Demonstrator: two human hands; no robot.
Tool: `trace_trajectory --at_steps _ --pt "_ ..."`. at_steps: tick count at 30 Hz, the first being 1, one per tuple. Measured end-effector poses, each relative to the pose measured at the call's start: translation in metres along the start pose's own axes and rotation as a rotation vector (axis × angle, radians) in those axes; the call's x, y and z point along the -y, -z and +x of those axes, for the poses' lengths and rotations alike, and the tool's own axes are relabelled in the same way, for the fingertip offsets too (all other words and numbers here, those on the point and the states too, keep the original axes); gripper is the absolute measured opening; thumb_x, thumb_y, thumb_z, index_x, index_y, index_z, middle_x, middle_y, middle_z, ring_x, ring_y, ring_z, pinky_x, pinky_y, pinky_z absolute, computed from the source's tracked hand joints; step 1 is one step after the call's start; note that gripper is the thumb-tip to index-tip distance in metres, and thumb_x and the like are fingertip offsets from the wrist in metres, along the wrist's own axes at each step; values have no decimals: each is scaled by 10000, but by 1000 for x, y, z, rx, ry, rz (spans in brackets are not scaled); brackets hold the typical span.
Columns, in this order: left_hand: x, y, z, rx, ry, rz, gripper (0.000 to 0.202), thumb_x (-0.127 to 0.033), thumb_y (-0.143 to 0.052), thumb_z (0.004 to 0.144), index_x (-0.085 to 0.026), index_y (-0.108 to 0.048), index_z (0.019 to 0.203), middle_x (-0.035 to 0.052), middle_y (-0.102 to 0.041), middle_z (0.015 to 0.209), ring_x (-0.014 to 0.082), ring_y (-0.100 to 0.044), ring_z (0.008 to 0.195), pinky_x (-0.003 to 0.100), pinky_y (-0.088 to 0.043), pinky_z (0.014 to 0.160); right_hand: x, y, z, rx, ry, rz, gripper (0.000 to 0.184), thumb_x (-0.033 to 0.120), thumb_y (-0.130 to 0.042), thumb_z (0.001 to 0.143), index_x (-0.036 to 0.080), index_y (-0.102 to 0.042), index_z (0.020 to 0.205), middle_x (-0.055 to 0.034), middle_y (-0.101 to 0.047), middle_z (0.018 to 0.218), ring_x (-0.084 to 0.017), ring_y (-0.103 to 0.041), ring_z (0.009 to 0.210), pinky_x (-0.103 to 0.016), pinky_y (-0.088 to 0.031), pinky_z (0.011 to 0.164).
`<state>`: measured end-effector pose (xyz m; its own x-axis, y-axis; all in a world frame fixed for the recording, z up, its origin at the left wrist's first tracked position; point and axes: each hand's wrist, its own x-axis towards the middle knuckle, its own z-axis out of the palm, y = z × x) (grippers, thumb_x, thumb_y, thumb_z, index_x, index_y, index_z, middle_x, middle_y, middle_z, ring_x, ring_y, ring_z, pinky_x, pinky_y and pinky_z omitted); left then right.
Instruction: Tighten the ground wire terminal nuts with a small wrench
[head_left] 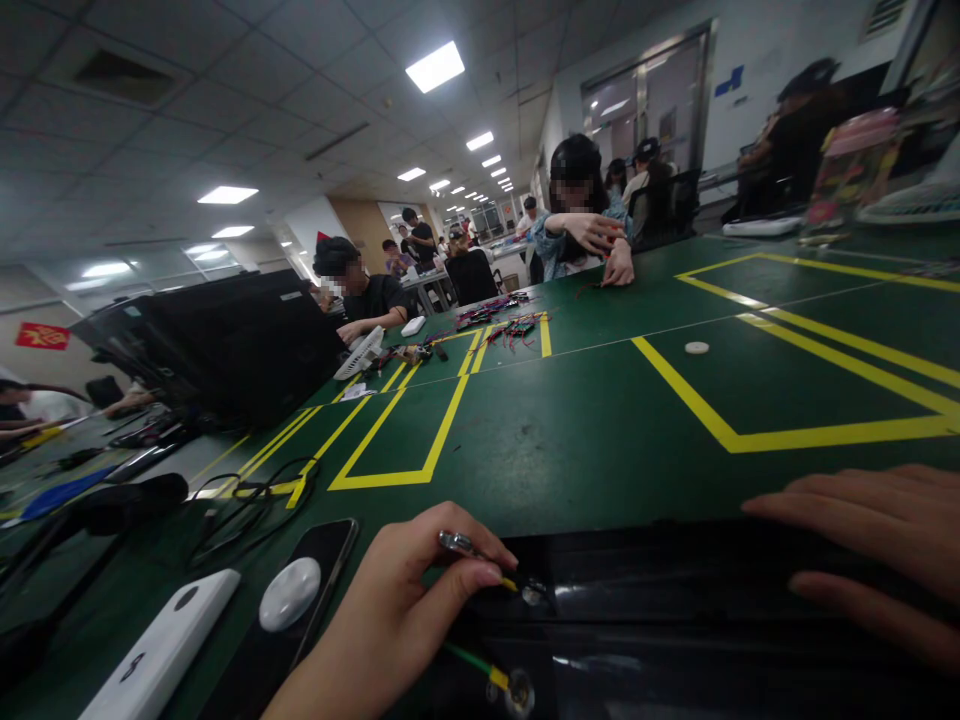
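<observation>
My left hand [420, 590] pinches a thin piece with a shiny metal end [459, 543] between thumb and index finger. A short yellow tip [511, 584] shows just past the fingertips, beside a round metal fitting [533, 594] on a glossy black panel [660, 600]. Whether the metal end and the yellow tip are one piece I cannot tell. Below the hand, a green wire [472, 657] with a yellow sleeve runs to a second round fitting [520, 692]. My right hand [877, 550] is open, its fingers stretched out over the panel's right part.
To the left lie a phone [322, 555] with a white disc [291, 594] on it, a white power bank [161, 650] and a black cable [247, 510]. Yellow tape marks the green table [555, 430]. Two people [589, 215] sit across it, near bundled wires [517, 328].
</observation>
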<state>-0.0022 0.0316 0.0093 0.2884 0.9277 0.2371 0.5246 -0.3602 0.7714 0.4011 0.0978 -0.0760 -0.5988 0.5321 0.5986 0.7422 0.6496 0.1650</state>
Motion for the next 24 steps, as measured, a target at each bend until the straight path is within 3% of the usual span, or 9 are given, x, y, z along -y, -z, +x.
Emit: trace_trajectory --at_steps 16,24 --pt "0 6 4 54 -29 5 155 -78 -643 910 -222 -696 883 -18 -791 872 135 -733 819 225 -526 744 -5 -5 -10 8 -22 -12 524 861 -352 947 534 -575 1290 247 -613 1189 -113 -706 865 -316 -596 702" --pt "6 12 13 148 -29 -75 133 -96 -641 915 -209 -699 875 3 -795 877 133 -704 749 222 -537 683 -5 -4 -7 25 -20 -13 520 851 -375 939 512 -595 1266 247 -612 1180 -109 -705 861 -305 -585 700"
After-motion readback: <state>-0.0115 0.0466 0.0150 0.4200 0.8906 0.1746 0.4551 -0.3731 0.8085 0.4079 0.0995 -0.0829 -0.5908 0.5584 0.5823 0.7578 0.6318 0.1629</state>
